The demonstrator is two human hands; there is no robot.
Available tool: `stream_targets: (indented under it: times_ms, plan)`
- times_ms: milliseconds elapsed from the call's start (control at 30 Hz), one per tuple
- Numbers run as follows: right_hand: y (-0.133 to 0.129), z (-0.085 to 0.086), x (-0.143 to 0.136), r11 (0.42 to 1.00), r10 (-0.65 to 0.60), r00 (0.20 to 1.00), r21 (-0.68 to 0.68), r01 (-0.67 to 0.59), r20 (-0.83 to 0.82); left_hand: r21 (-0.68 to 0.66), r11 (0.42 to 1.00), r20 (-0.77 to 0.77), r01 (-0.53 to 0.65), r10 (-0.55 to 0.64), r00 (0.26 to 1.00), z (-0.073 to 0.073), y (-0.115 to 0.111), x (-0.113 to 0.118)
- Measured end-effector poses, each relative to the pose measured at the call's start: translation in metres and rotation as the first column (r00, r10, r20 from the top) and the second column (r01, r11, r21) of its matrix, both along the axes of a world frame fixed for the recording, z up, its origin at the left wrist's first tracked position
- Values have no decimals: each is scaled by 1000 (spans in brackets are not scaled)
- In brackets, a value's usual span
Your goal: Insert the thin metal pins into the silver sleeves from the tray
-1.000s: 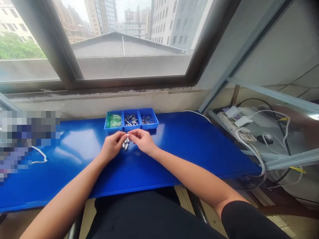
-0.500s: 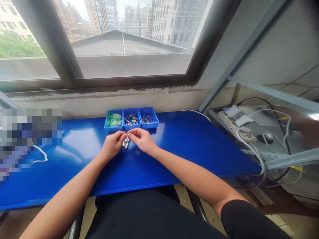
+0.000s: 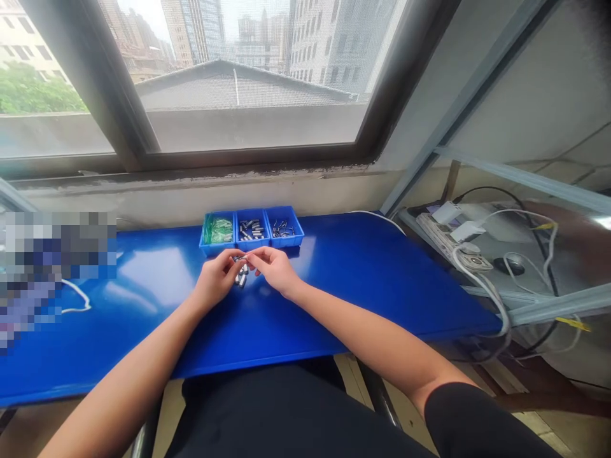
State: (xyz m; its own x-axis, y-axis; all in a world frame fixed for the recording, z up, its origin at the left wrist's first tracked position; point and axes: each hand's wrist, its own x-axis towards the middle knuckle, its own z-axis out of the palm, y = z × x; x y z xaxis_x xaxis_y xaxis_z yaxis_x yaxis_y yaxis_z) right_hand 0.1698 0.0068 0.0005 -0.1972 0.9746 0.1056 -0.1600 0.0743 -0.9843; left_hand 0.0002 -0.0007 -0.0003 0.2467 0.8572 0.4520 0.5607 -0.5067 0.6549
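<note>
Work on a small piece (image 3: pixel 240 257) seems to be in hand at mid-frame: the left hand (image 3: pixel 216 275) and right hand (image 3: pixel 275 270) pinch it with closed fingertips (image 3: pixel 254 253), between loose silvery parts (image 3: pixel 243 278) and three blue bins (image 3: pixel 286 242). The next move likely calls for steady pinching.

The middle blue bin (image 3: pixel 252 244) was shut in by the left bin (image 3: pixel 218 249) on one side, the right bin (image 3: pixel 287 242) on the other and the wall (image 3: pixel 310 198) behind it. Its front was blocked by the left hand (image 3: pixel 217 275), the right hand (image 3: pixel 277 272) and some small metal pieces (image 3: pixel 243 278). Its top was left open. Plenty of room was left on the table (image 3: pixel 367 280) far to its right.
</note>
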Motion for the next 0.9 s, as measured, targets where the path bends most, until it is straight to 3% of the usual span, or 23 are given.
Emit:
stream_targets:
  times_ms: [233, 533, 900]
  plan:
    - [-1, -4, -1, 998, 22, 999, 52, -23, 30, -8, 999, -47, -45, 45, 998, 1, 1, -2]
    - [1, 2, 1, 1000, -3, 1000, -21, 3, 2, -23, 999, 32, 33, -32, 999, 1, -2, 0]
    - [-1, -2, -1, 999, 28, 1000, 32, -29, 10, -22, 999, -18, -32, 31, 999, 4, 0, -1]
